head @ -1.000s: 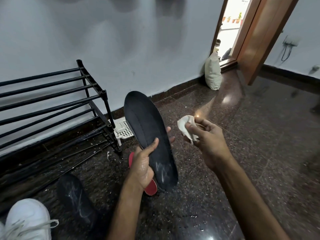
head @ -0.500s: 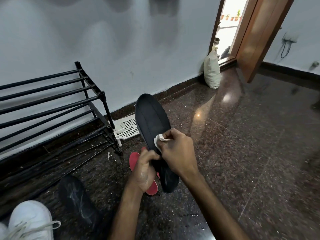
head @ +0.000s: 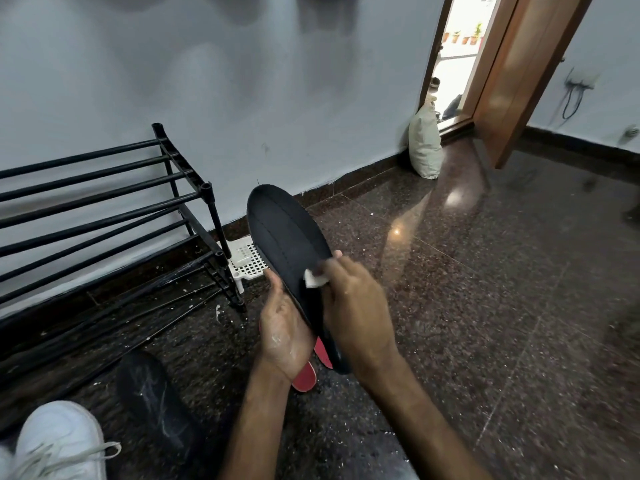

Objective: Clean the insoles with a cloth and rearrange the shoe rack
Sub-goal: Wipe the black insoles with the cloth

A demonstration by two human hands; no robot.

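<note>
While our left hand props the black insole upright by its heel and our right hand pinches the white cloth against it, hard rubbing could bend it or knock it onto the gritty floor

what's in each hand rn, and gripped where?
Left hand holds the black insole by its lower half. Right hand pinches a white cloth against its face.

Beside the black metal shoe rack with its smooth, slightly shiny bars, the speckled stone floor is polished glossy. The black insole looks matt and finely textured; the cloth on it soft and white.
</note>
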